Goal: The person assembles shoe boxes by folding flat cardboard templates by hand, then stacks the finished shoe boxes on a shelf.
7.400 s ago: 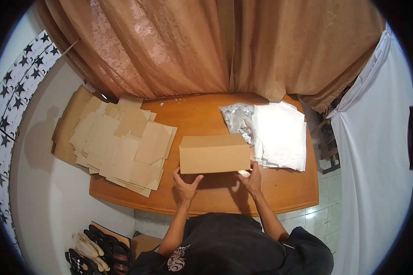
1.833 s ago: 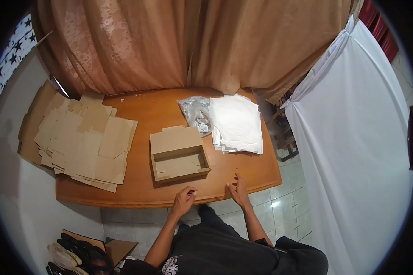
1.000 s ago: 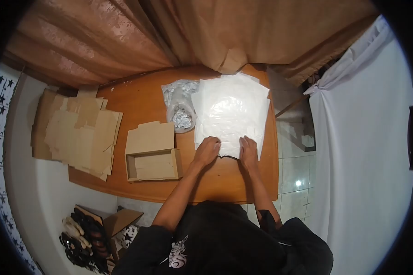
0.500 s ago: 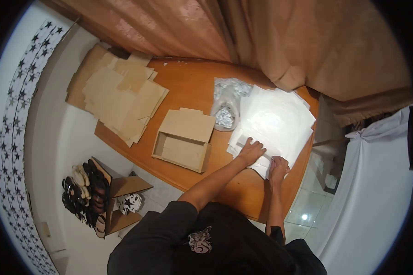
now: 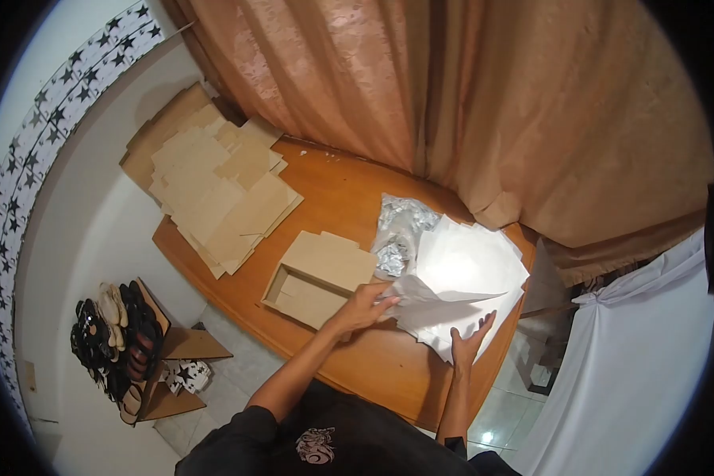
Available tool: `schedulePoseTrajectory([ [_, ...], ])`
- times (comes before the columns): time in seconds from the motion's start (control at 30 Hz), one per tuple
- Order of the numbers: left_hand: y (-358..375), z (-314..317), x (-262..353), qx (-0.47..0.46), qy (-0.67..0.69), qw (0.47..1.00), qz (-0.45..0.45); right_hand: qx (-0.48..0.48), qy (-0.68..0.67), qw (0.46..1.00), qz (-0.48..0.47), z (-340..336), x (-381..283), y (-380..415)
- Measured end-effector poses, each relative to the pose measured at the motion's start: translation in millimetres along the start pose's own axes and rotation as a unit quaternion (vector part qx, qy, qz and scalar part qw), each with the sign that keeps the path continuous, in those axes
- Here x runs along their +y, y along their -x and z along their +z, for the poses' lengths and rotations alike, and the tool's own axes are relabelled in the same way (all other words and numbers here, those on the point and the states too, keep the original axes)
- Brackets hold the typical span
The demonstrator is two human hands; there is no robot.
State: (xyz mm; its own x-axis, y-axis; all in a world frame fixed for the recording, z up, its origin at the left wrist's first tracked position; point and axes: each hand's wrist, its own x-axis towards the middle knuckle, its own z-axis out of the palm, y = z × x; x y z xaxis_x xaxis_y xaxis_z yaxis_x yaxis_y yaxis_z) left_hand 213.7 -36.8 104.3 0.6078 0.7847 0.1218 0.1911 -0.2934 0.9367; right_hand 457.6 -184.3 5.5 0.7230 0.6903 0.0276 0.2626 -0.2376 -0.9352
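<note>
My left hand (image 5: 363,308) pinches the edge of a thin white paper sheet (image 5: 428,295), lifted and curling over the paper stack. Beneath it lies the stack of white sheets (image 5: 472,258), its edges fanned unevenly, on the right of the table. At the stack's near right corner is my right hand (image 5: 471,343), fingers spread, holding nothing. Close to my left hand stands an open cardboard box (image 5: 313,287) with its lid folded back. Touching the stack's left side is a clear plastic bag (image 5: 401,226) with shiny silver pieces inside.
Flat cardboard blanks (image 5: 214,186) are piled at the left end of the wooden table (image 5: 341,186). A brown curtain (image 5: 325,87) hangs along the far edge. Below left stands a shoe rack (image 5: 186,345) with several shoes. White cloth (image 5: 619,349) hangs at right.
My left hand has moved left, raising a sheet's edge off the stack. My right hand's fingers have opened and spread. The camera view has shifted.
</note>
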Motion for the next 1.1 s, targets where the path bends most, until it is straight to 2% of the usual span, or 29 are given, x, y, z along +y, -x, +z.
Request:
schedulePoseTrajectory([
  [0.03,11,-19,0,-0.009,0.017,1.000,-0.015,-0.006,0.001,1.000,-0.001,8,0,4],
  [0.07,23,-35,-8,-0.002,0.017,1.000,-0.017,-0.061,-0.065,0.995,0.041,17,2,4],
  [0.1,34,-51,-19,0.015,0.062,0.996,-0.067,-0.116,-0.130,0.981,0.084,29,3,6],
  [0.13,46,-65,-28,0.032,0.108,0.987,-0.117,-0.122,-0.129,0.981,0.083,40,3,9],
  [0.23,76,-110,-47,0.088,0.105,0.983,-0.125,-0.306,-0.314,0.880,0.182,73,-12,20],
  [0.3,96,-138,-57,0.092,0.135,0.975,-0.148,-0.304,-0.347,0.862,0.210,101,-27,40],
  [0.37,112,-163,-78,0.092,0.172,0.950,-0.243,-0.239,-0.238,0.922,0.192,137,-16,56],
  [0.4,119,-173,-90,0.093,0.193,0.946,-0.245,-0.218,-0.163,0.944,0.187,151,-7,62],
  [0.5,133,-198,-137,0.127,0.180,0.949,-0.226,-0.253,-0.083,0.945,0.188,181,-5,73],
  [0.53,135,-204,-155,0.148,0.161,0.948,-0.231,-0.243,-0.078,0.948,0.190,185,-20,83],
  [0.57,138,-210,-173,0.128,0.167,0.950,-0.230,-0.224,-0.076,0.951,0.197,190,-22,89],
  [0.63,136,-224,-183,0.175,0.008,0.966,-0.187,-0.207,-0.008,0.956,0.209,201,-18,97],
  [0.67,135,-228,-181,0.196,-0.091,0.958,-0.187,-0.182,-0.018,0.969,0.167,203,-16,103],
  [0.77,133,-235,-182,0.179,-0.120,0.953,-0.214,-0.123,0.038,0.983,0.129,204,-18,113],
  [0.8,134,-232,-192,0.170,-0.118,0.955,-0.212,-0.115,0.039,0.984,0.133,204,-18,116],
  [0.87,138,-226,-218,0.152,-0.029,0.960,-0.235,-0.121,0.037,0.983,0.134,204,-15,120],
  [0.9,139,-227,-214,0.148,-0.028,0.961,-0.232,-0.115,0.037,0.983,0.135,206,-10,120],
  [0.97,142,-227,-196,0.106,-0.101,0.953,-0.266,-0.070,0.081,0.992,0.060,206,4,116],
  [1.0,148,-222,-217,0.120,-0.078,0.966,-0.215,-0.068,0.082,0.993,0.057,205,1,113],
  [1.1,159,-218,-232,0.123,-0.036,0.972,-0.199,-0.031,0.132,0.990,0.043,201,-17,108],
])
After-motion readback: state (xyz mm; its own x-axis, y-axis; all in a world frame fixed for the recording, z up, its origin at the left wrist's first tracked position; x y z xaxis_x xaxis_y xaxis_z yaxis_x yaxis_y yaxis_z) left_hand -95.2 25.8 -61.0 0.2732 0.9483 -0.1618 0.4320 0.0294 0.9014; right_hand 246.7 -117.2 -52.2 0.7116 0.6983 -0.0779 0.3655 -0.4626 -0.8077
